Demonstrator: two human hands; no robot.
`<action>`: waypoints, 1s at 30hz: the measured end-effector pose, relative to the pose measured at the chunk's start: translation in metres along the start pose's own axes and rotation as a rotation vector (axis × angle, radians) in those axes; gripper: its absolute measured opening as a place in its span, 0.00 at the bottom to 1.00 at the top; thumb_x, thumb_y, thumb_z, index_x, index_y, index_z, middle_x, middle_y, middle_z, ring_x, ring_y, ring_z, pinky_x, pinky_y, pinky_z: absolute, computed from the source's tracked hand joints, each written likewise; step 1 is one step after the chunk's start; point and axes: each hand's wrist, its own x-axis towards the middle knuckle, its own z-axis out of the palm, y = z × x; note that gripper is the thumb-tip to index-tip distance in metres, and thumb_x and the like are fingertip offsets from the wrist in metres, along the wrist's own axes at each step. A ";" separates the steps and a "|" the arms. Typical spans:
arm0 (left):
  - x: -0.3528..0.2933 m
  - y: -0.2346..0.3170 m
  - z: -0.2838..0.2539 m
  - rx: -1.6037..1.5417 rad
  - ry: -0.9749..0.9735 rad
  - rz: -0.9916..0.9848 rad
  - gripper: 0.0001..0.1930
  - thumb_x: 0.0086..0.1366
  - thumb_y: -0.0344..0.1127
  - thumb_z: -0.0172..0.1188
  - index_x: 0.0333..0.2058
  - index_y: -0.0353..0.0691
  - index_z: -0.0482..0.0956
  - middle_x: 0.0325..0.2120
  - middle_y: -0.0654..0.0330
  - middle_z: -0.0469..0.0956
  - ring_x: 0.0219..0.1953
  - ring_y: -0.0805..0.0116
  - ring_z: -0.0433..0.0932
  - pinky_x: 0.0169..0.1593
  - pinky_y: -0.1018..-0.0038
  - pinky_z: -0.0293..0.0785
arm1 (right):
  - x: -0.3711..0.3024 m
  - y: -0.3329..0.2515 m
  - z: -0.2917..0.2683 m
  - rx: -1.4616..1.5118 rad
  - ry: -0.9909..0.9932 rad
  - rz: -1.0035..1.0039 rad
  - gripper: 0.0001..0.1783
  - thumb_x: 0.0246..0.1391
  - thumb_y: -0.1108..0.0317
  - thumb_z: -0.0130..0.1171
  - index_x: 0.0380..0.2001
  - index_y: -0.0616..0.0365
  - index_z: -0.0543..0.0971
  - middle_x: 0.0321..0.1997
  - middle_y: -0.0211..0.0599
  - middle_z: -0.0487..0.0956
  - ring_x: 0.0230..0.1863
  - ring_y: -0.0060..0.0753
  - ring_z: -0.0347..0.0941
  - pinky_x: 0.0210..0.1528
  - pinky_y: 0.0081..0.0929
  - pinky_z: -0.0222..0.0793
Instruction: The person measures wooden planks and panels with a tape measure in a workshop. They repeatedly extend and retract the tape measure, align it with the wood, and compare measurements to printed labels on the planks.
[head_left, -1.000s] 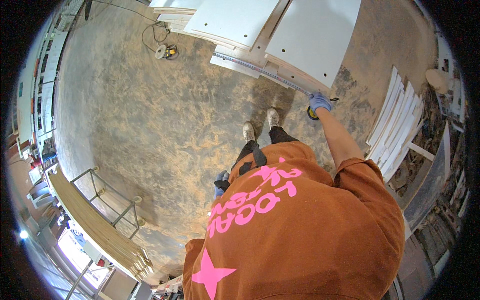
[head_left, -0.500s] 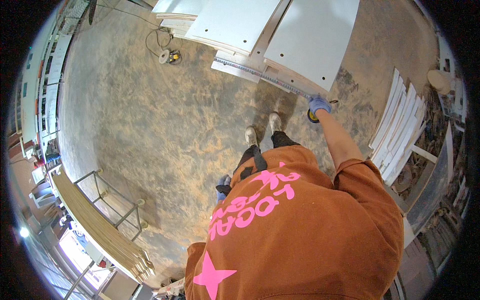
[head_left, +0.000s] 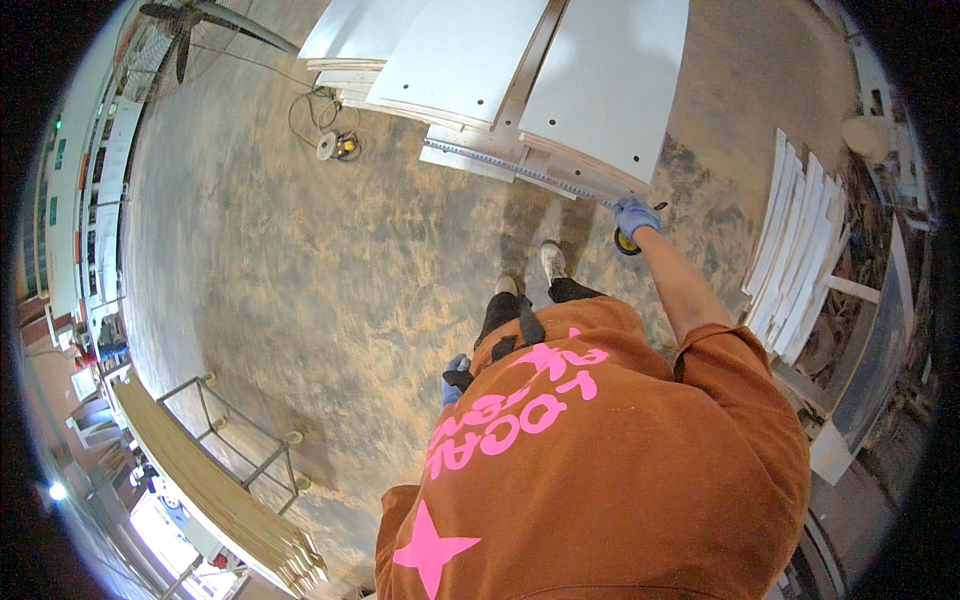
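My right hand (head_left: 636, 216), in a blue glove, is closed around a yellow-and-black tape measure (head_left: 627, 242), beside the near right corner of the white boards. A small dark loop sticks out beside the hand. The silver blade (head_left: 520, 170) runs from the hand to the left, along the near ends of the boards. Large white boards with small dark holes, such as the right one (head_left: 610, 90), lie in stacks at the top. My left hand (head_left: 456, 376), also gloved in blue, hangs by my waist next to a black strip; its fingers are mostly hidden.
A yellow-and-black power tool with a round disc (head_left: 340, 146) and a cord lies on the dusty floor. White strips (head_left: 795, 250) are stacked at the right. At the lower left stand a wheeled metal frame (head_left: 250, 440) and pale panels (head_left: 210, 480). A fan (head_left: 180, 25) is at the upper left.
The view has shifted slightly, and more of the fan shows. My left shoe is more hidden behind my leg. The right hand keeps its hold on the tape measure, with the blade still stretched out.
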 end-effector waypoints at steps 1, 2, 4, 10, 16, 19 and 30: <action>0.005 0.002 -0.003 0.004 -0.013 0.005 0.16 0.64 0.39 0.55 0.47 0.39 0.73 0.34 0.59 0.77 0.32 0.73 0.74 0.33 0.77 0.71 | -0.004 0.001 0.000 0.001 0.012 -0.021 0.19 0.58 0.55 0.42 0.43 0.53 0.77 0.44 0.41 0.78 0.43 0.45 0.75 0.44 0.42 0.70; 0.010 0.004 -0.005 0.005 -0.027 0.010 0.16 0.64 0.39 0.55 0.47 0.39 0.73 0.34 0.59 0.77 0.32 0.73 0.74 0.33 0.77 0.71 | -0.010 0.002 0.000 -0.001 0.024 -0.042 0.18 0.58 0.56 0.43 0.43 0.51 0.77 0.43 0.41 0.78 0.42 0.45 0.75 0.43 0.41 0.71; 0.022 0.004 -0.012 0.003 -0.042 0.015 0.16 0.64 0.39 0.55 0.47 0.38 0.73 0.34 0.59 0.77 0.32 0.73 0.74 0.33 0.77 0.71 | -0.035 -0.007 -0.017 0.056 -0.027 -0.076 0.17 0.58 0.57 0.44 0.42 0.51 0.77 0.42 0.43 0.78 0.41 0.45 0.75 0.43 0.40 0.70; 0.058 0.020 -0.047 0.005 -0.128 0.039 0.15 0.64 0.39 0.55 0.47 0.38 0.74 0.34 0.59 0.77 0.32 0.73 0.74 0.33 0.77 0.71 | -0.086 -0.006 0.011 0.351 0.119 -0.256 0.15 0.56 0.58 0.47 0.35 0.55 0.77 0.33 0.45 0.78 0.33 0.44 0.74 0.38 0.38 0.68; 0.113 0.027 -0.101 -0.184 -0.284 0.012 0.15 0.64 0.38 0.55 0.47 0.37 0.74 0.34 0.58 0.77 0.32 0.73 0.74 0.34 0.77 0.71 | -0.133 -0.016 0.073 0.759 -0.046 -0.204 0.15 0.55 0.57 0.51 0.33 0.56 0.79 0.26 0.36 0.77 0.27 0.34 0.70 0.32 0.31 0.66; 0.119 0.053 -0.117 -0.167 -0.390 0.003 0.15 0.64 0.38 0.55 0.47 0.37 0.74 0.35 0.58 0.77 0.34 0.72 0.74 0.36 0.78 0.71 | -0.168 -0.022 0.104 1.050 -0.088 -0.129 0.16 0.57 0.56 0.52 0.31 0.58 0.78 0.21 0.28 0.72 0.24 0.24 0.65 0.29 0.25 0.63; 0.126 0.119 -0.088 0.421 -0.485 0.120 0.17 0.62 0.36 0.58 0.48 0.35 0.73 0.41 0.57 0.77 0.42 0.69 0.74 0.47 0.76 0.69 | -0.307 -0.006 0.188 1.308 0.006 0.130 0.16 0.56 0.57 0.53 0.30 0.61 0.78 0.22 0.28 0.75 0.24 0.22 0.68 0.29 0.24 0.66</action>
